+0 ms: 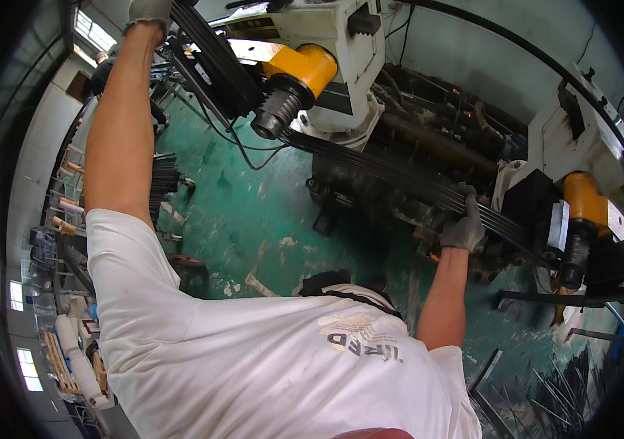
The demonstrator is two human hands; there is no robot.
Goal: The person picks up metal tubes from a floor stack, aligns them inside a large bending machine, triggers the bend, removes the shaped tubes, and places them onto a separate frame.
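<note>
A long bundle of dark, thin metal bars (392,174) runs from the upper left down to the right, through two machine heads. My right hand (464,233), in a grey work glove, is closed around the bundle between the heads, with one finger showing along the bars. At the top edge, my left hand (151,10), also gloved in grey, is beside the bundle's other stretch (217,62). The picture's edge and the bars hide its fingers. Each head carries a yellow cylinder with a black ribbed end, one near the middle (312,67) and one at the right (584,197).
White machine housings (356,66) stand behind the bars, with a black cable (250,150) hanging below the left head. Loose dark bars (568,395) lie at the lower right. Racks with rods (165,179) line the left, and another person (103,73) is farther back.
</note>
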